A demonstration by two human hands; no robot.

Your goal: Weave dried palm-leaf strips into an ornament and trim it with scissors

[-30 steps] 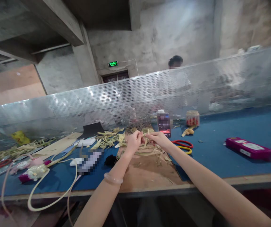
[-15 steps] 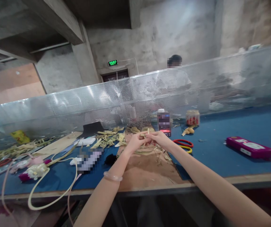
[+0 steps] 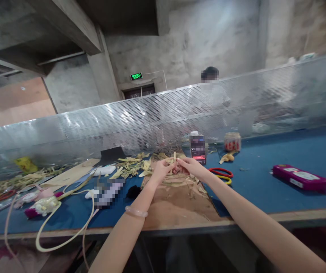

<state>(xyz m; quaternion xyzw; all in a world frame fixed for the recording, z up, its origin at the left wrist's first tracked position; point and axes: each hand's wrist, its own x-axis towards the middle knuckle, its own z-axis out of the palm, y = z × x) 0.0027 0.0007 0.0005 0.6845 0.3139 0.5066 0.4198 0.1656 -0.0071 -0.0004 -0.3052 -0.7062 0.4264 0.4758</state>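
Note:
My left hand [image 3: 162, 171] and my right hand [image 3: 190, 166] are close together above a brown board [image 3: 177, 214] on the blue table. Between their fingertips stands a narrow pale-yellow strip [image 3: 174, 156], like a piece of dried plant. Fingers of my left hand are pinched at the strip. My right hand's fingertips are bent against it from the other side; exactly how they grip is too small to tell. Dry scraps [image 3: 190, 184] lie on the board below. A heap of similar pale pieces [image 3: 130, 167] lies left of my left hand.
A phone [image 3: 198, 149] stands behind my right hand. Right of it are a jar [image 3: 232, 142], red and yellow loop handles [image 3: 222, 173] and a magenta case [image 3: 301, 178]. Looped tubing [image 3: 39, 237] hangs over the table edge at left. Behind a perforated metal screen [image 3: 106, 117] is a person.
The pale strip has shifted slightly left and stands more upright between my fingers. My hands' fingertips have drawn a little apart. Objects on the table have not moved.

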